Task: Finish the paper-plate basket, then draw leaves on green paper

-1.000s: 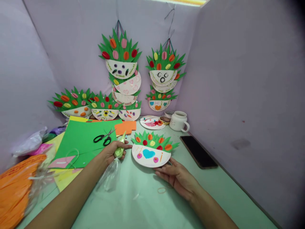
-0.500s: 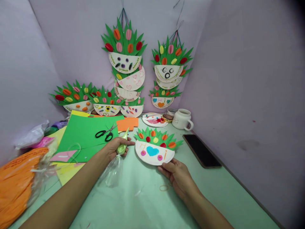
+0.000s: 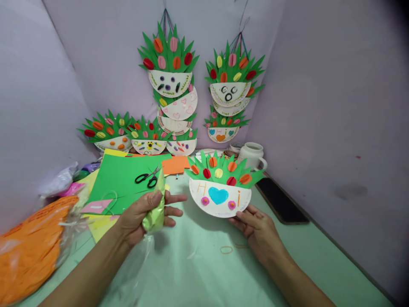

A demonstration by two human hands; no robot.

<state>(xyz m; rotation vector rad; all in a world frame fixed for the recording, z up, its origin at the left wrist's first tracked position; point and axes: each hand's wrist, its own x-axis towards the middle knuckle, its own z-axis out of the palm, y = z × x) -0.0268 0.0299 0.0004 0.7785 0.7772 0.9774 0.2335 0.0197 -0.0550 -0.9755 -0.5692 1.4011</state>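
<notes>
In my right hand (image 3: 258, 226) is a paper-plate flower basket (image 3: 220, 200), pinched at its lower right edge and lifted off the table. Its white half plate carries a blue heart, two pink dots and orange letters; green paper leaves with red, orange and yellow flowers fan out above. My left hand (image 3: 148, 213) grips a clear plastic piping bag (image 3: 156, 215) of light green paste between thumb and palm, tip up. Its other fingers stretch toward the basket without touching it. The bag's clear tail hangs below my wrist.
Black-handled scissors (image 3: 148, 177) lie on green paper (image 3: 128, 175) beside an orange sheet (image 3: 175, 165). A phone (image 3: 283, 200) and a white mug (image 3: 251, 154) stand to the right. Finished baskets (image 3: 171, 83) hang on the wall. An orange bag (image 3: 35, 251) lies at left.
My right hand has raised the basket closer to me and to the right. My left hand has turned, its fingers now spread, with the piping bag more upright and nearer.
</notes>
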